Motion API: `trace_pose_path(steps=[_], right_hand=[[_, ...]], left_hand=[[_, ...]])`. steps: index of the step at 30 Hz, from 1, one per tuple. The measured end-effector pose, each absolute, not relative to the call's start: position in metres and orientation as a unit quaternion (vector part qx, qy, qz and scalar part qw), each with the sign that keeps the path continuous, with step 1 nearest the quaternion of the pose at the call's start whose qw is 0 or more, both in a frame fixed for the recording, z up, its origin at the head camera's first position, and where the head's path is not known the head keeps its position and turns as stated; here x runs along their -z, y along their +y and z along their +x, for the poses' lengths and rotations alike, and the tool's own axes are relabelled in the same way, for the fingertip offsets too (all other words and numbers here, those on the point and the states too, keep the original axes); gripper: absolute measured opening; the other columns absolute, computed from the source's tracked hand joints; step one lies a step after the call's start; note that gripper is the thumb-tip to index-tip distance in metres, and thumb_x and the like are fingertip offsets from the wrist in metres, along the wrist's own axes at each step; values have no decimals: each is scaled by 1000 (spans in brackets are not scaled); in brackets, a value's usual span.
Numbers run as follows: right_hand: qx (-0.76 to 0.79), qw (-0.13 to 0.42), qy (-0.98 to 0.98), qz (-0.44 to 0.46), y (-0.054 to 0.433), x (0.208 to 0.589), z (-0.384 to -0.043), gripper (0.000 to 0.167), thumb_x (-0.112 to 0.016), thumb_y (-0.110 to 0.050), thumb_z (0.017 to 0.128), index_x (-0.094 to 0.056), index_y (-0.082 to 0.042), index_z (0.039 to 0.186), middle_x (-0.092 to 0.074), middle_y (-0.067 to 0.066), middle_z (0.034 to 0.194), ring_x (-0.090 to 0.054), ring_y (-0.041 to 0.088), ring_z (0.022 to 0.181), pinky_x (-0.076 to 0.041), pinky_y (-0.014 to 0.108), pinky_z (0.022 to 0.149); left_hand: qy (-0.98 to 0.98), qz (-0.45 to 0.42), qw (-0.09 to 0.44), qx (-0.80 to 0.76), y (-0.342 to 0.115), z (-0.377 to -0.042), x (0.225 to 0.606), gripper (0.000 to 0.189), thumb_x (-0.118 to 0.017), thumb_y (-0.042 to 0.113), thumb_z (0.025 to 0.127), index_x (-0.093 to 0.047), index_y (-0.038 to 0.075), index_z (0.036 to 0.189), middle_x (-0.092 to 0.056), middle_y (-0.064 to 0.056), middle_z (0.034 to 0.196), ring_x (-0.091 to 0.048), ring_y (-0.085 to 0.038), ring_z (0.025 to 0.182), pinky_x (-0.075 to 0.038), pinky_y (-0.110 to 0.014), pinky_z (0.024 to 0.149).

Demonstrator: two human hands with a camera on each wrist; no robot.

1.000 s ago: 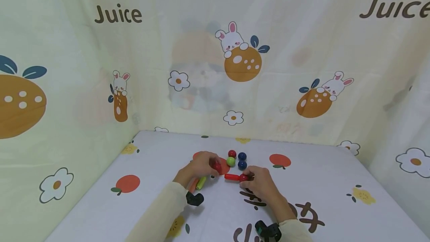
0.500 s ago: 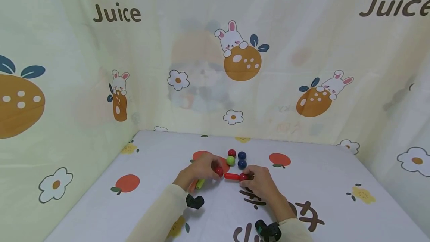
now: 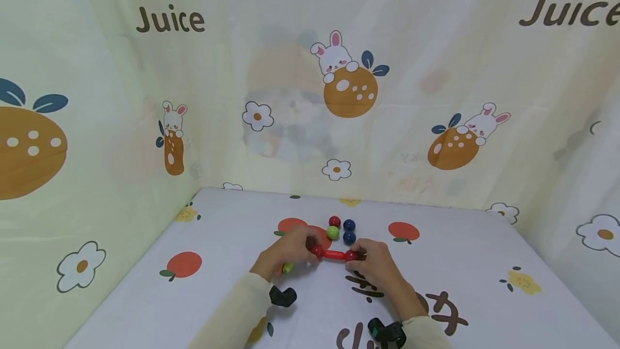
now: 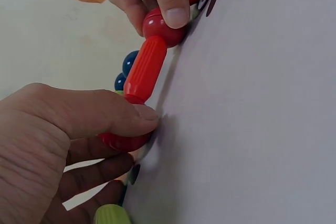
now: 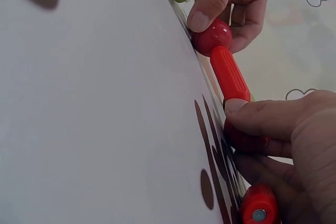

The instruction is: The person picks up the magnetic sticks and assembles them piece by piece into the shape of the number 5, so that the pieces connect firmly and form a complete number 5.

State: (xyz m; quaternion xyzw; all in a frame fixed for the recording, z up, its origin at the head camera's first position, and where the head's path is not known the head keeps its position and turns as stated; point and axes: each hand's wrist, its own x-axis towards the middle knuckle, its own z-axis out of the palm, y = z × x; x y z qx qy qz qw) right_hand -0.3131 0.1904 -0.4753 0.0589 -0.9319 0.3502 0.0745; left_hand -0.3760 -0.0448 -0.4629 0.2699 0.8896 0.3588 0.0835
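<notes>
A red ribbed rod (image 3: 334, 255) lies crosswise between two glossy red balls. My left hand (image 3: 290, 245) pinches the left ball (image 3: 317, 251) between thumb and fingers. The right ball (image 3: 351, 256) is gripped by my right hand (image 3: 375, 265). In the left wrist view, the rod (image 4: 146, 69) meets both balls end to end, close over the cloth. Under my right hand, a second red rod (image 5: 259, 209) shows a round metallic tip in the right wrist view. My fingers cover parts of both balls.
Behind the hands stand a red ball (image 3: 335, 222), a green ball (image 3: 332, 232) and two dark blue balls (image 3: 349, 238). A yellow-green rod (image 3: 288, 267) lies beside my left wrist, with an orange piece mostly hidden there. Printed cloth covers the table (image 3: 465, 263) and walls.
My left hand has moved slightly right and down with its red ball, closing the gap to the rod's left end. The right hand has stayed in place.
</notes>
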Motion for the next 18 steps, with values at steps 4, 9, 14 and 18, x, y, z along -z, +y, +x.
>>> trace_pose_path(steps=[4,9,14,18], right_hand=[[-351,76,-932,57,190,474,-313,28,-88,-14,79,-74,-15,103,-69,-2,94,-60,18,91,-57,33,78],[-349,82,-932,57,189,473,-313,30,-88,-15,79,-74,-14,106,-70,-1,96,-61,18,93,-58,34,78],[-350,80,-931,61,189,473,-312,35,-88,-15,79,-75,-12,111,-71,0,100,-62,18,94,-58,34,79],[-346,75,-933,58,190,472,-312,40,-88,-16,79,-74,-10,116,-71,1,104,-63,19,97,-59,35,80]], left_hand=[[886,253,81,-379,-46,-372,465,31,-87,11,79,-73,23,105,-65,8,92,-59,-16,92,-54,-29,76],[881,236,84,-402,-47,-368,468,32,-86,12,81,-70,23,107,-64,10,99,-58,-15,96,-56,-32,82],[879,234,82,-408,-49,-366,469,33,-86,11,81,-70,22,108,-64,10,100,-57,-15,98,-55,-33,83],[877,228,86,-414,-48,-365,469,33,-86,11,81,-70,22,109,-64,8,100,-58,-15,97,-55,-32,84]])
